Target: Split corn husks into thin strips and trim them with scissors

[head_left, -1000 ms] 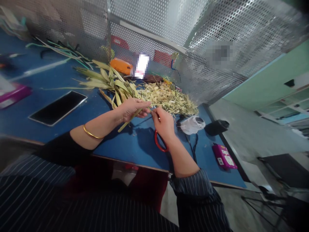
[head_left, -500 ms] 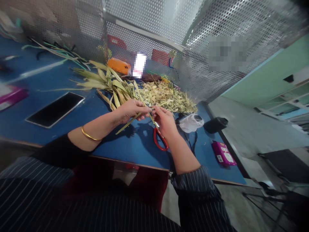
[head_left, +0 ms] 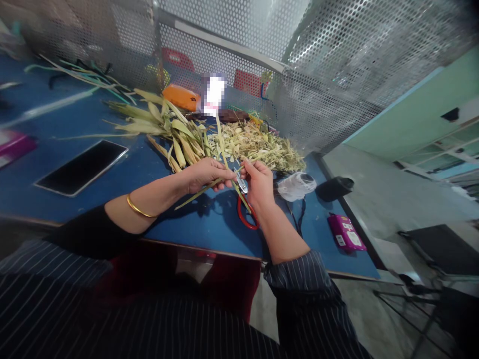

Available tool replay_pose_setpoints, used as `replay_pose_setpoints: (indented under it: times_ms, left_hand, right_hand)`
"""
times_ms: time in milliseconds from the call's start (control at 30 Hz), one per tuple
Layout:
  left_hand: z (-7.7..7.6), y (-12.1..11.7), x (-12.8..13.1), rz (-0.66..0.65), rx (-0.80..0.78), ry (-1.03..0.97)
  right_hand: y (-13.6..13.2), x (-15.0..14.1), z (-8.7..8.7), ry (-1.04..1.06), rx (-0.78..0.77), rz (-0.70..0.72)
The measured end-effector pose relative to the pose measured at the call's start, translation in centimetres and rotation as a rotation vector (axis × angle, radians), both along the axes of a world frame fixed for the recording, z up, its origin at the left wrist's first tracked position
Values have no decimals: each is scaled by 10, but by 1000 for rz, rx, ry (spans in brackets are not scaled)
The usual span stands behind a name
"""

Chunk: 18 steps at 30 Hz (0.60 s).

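My left hand [head_left: 209, 175] is closed in a pinch on narrow corn husk strips [head_left: 221, 142] that cross at its fingertips. One strip runs up toward the back and down over the scissors; another slants toward the table's front left. Just to the right, my right hand [head_left: 259, 183] pinches a strip end between thumb and fingers. Beneath it on the table lie red-handled scissors [head_left: 243, 186], partly hidden by my hand and a strip. Behind my hands are a bundle of corn husks [head_left: 183, 132] and a pile of shredded husk [head_left: 258, 147].
On the blue table [head_left: 209, 232] are a dark phone [head_left: 82, 167], a white thread spool [head_left: 297, 186], a black spool [head_left: 335, 188] and a purple packet [head_left: 346, 233]. An orange packet [head_left: 181, 97] and a lit screen [head_left: 214, 94] are before the perforated metal screen [head_left: 224, 47].
The strips have shifted into a plain crossing at my left fingertips, one now reaching over the scissors. My right hand has drawn slightly away from the left, and more of the scissors shows.
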<state>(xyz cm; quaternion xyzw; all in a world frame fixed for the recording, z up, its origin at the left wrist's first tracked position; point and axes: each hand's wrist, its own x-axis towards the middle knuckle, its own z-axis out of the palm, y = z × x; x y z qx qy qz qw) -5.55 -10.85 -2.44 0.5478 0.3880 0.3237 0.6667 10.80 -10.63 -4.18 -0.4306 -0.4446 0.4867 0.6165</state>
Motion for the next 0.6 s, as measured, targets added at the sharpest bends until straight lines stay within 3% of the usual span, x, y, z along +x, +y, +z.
replay_pose_setpoints:
  times_ms: [133, 233, 300, 367, 467, 600]
  left_hand:
    - [0, 2, 1, 63, -39, -51]
    - [2, 5, 0, 165, -96, -198]
    - [4, 7, 0, 204, -126, -318]
    - [6, 8, 0, 231, -128, -415]
    - [6, 6, 3, 249, -78, -466]
    - [2, 4, 6, 240, -41, -399]
  right_hand:
    - [2, 4, 2, -158, 16, -41]
    - [-6, 6, 10, -464, 289, -282]
    - [-14, 4, 14, -674, 440, -335]
    - [-21, -1, 12, -799, 430, -175]
    - [-24, -12, 2, -776, 275, 100]
    - [-20, -20, -9, -592, 165, 163]
